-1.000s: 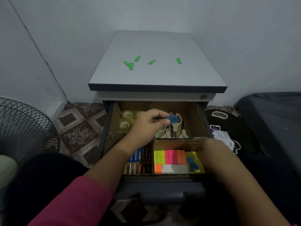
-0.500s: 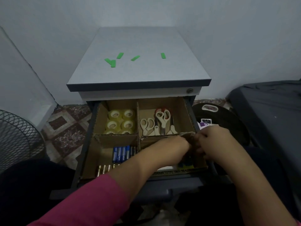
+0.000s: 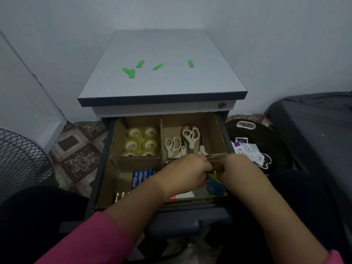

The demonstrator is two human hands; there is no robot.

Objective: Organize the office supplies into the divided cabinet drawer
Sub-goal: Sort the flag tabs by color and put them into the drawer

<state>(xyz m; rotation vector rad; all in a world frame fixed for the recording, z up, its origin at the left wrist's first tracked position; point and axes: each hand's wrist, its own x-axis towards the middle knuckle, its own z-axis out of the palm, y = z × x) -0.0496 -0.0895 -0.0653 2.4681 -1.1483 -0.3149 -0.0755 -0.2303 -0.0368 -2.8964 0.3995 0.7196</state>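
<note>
The cabinet drawer [image 3: 99, 180] stands pulled out, split by cardboard dividers [image 3: 137, 161] into four compartments. Tape rolls [image 3: 142, 141] fill the back left one, and scissors [image 3: 182, 143] lie in the back right. Batteries [image 3: 141, 176] sit in the front left. Both my hands are over the front right compartment. My left hand [image 3: 190, 172] has its fingers curled down onto a small blue tab [image 3: 215, 185] on the yellow notes. My right hand [image 3: 240, 168] grips the cardboard divider at that compartment's back edge. Most of the sticky notes are hidden under my hands.
Several green tabs [image 3: 140, 66] lie on the grey cabinet top [image 3: 171, 82]. A wire fan guard [image 3: 21, 164] stands at the left. A dark round tray with papers [image 3: 253, 151] lies on the floor at the right, beside a dark mattress [image 3: 320, 126].
My left hand carried the blue tab from above the scissors down into the front right compartment. My right hand stayed at the divider. The camera shifted, so the cabinet sits more to the left.
</note>
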